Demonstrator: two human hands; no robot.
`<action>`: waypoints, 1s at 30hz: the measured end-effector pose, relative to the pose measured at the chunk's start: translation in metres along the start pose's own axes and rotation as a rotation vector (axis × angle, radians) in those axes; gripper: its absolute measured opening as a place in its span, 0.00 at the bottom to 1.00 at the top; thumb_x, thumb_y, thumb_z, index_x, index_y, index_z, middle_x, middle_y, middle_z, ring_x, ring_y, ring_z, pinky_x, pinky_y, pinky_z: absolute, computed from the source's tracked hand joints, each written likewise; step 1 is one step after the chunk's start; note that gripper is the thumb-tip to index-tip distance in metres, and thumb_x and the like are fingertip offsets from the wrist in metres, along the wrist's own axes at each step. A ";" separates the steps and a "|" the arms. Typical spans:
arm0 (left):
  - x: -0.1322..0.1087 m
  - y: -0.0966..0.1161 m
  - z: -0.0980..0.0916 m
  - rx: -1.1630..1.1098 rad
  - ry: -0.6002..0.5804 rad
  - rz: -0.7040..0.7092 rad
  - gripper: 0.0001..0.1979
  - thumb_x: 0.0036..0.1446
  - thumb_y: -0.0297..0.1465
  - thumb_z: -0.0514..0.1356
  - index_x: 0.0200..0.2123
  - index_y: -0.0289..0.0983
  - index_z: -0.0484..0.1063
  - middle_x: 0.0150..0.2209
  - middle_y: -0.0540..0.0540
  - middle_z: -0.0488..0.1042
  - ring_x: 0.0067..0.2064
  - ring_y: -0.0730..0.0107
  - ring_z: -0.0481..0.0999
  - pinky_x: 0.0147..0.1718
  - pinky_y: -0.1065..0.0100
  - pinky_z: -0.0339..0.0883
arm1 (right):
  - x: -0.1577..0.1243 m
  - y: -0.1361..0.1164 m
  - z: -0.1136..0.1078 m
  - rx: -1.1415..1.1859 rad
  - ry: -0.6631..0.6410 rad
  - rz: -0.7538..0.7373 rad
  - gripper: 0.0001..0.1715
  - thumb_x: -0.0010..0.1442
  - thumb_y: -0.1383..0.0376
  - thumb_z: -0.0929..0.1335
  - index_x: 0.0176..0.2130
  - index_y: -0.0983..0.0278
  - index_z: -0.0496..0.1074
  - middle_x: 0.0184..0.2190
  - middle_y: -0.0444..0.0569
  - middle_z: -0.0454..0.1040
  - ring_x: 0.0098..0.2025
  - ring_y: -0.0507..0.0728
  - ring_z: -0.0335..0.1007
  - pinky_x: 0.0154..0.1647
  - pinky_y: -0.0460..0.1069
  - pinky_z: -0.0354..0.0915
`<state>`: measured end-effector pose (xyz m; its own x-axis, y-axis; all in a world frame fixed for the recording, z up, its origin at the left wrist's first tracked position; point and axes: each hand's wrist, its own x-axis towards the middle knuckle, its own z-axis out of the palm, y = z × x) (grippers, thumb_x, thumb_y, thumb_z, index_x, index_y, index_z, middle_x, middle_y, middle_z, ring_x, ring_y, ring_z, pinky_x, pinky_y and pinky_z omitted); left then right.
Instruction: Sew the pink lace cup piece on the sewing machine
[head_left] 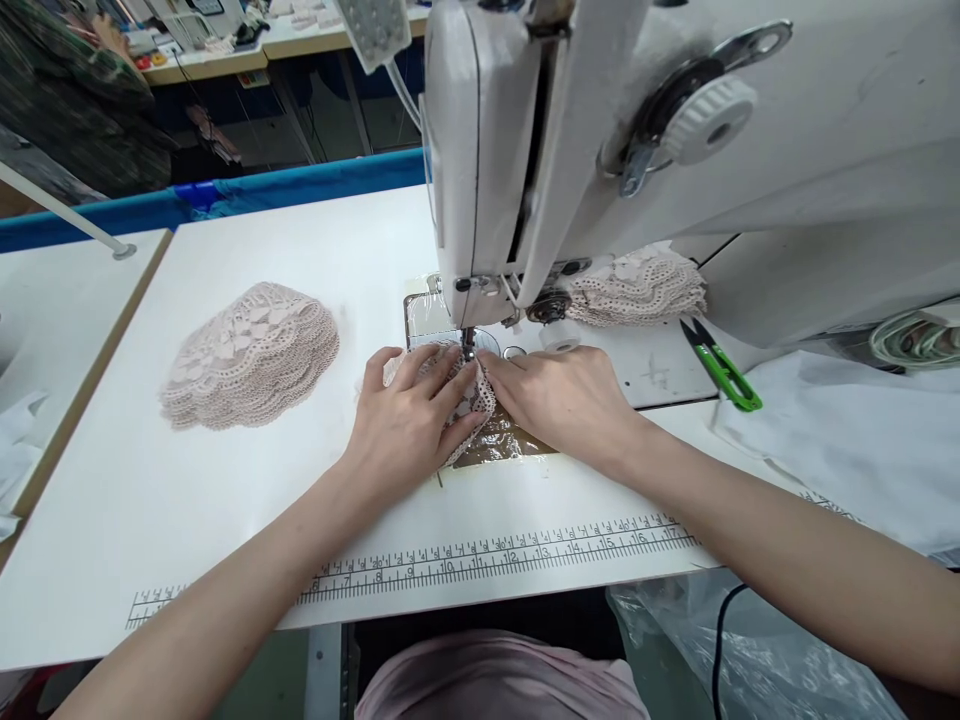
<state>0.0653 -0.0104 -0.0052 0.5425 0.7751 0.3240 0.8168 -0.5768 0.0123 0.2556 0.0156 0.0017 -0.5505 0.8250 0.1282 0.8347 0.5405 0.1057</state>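
Note:
A small piece of pale pink lace [471,398] lies under the presser foot [468,345] of a white sewing machine [675,150]. My left hand [409,420] rests flat on the lace, fingers stretched toward the needle. My right hand [562,395] presses the lace's right edge, fingers pointing left, close together and flat. The two hands nearly touch over the lace. Most of the lace piece is hidden under my hands.
A stack of lace pieces [251,355] lies on the white table [225,520] to the left. Another lace pile [637,285] sits behind the machine arm. Green thread snips [724,370] lie at right. A printed ruler [487,560] runs along the front edge. A person's sleeve [75,90] shows far left.

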 end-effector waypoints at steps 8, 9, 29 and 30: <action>-0.007 0.008 -0.027 -0.121 -0.082 0.125 0.21 0.58 0.48 0.58 0.38 0.34 0.72 0.39 0.41 0.75 0.40 0.58 0.72 0.38 0.58 0.68 | -0.004 0.022 -0.013 0.202 0.069 -0.301 0.21 0.60 0.70 0.61 0.51 0.63 0.72 0.45 0.49 0.77 0.28 0.52 0.67 0.22 0.47 0.44; -0.008 0.010 -0.029 -0.111 -0.131 0.122 0.19 0.57 0.45 0.59 0.37 0.33 0.72 0.38 0.41 0.73 0.39 0.58 0.71 0.35 0.59 0.68 | -0.004 0.023 -0.014 0.221 0.066 -0.334 0.20 0.60 0.71 0.61 0.50 0.63 0.72 0.48 0.50 0.75 0.29 0.51 0.67 0.22 0.47 0.45; 0.033 -0.021 -0.030 -0.542 -0.263 -0.222 0.18 0.62 0.33 0.45 0.33 0.36 0.74 0.40 0.44 0.73 0.38 0.64 0.73 0.36 0.62 0.67 | 0.003 0.022 0.006 0.290 0.362 -0.059 0.20 0.70 0.59 0.57 0.43 0.60 0.76 0.21 0.42 0.69 0.21 0.49 0.58 0.23 0.46 0.48; 0.033 -0.021 -0.030 -0.535 -0.276 -0.220 0.18 0.62 0.37 0.48 0.31 0.36 0.74 0.39 0.44 0.73 0.37 0.64 0.73 0.36 0.62 0.67 | 0.004 0.022 0.006 0.284 0.358 -0.052 0.21 0.70 0.59 0.57 0.43 0.60 0.76 0.21 0.42 0.68 0.21 0.49 0.57 0.23 0.46 0.47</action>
<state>0.0600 0.0201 0.0333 0.4620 0.8869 0.0051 0.7426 -0.3900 0.5445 0.2718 0.0314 -0.0014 -0.5216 0.7132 0.4682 0.7498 0.6450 -0.1473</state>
